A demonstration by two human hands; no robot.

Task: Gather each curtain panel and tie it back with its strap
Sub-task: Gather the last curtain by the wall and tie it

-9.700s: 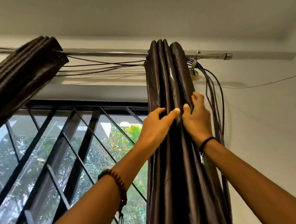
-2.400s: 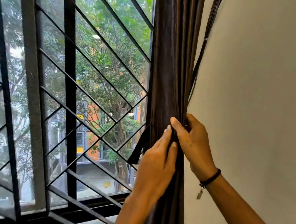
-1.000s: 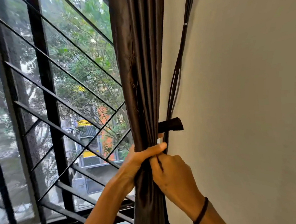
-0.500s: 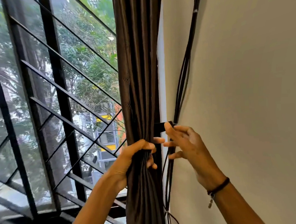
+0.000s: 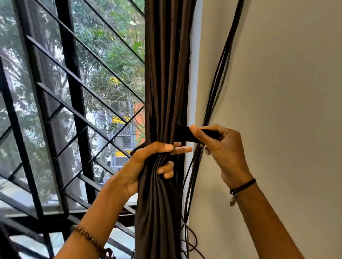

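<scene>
**Change:** the right hand (image 5: 221, 146), which half a second ago was reaching with fingers spread, now pinches the free end of the strap (image 5: 181, 135) and holds it out to the right of the curtain panel (image 5: 162, 69).

**Left hand** (image 5: 148, 164): unchanged, clenched round the gathered panel just below the strap.

**Meaning:** gathering looks done; wrapping and fastening are still to do.

**Setting:**
- The panel hangs at the window's right edge, beside a plain beige wall (image 5: 283, 82).
- Dark cables (image 5: 219, 76) run down the wall just right of the panel.
- A black diagonal window grille (image 5: 72, 95) stands to the left, with trees and buildings beyond.
</scene>
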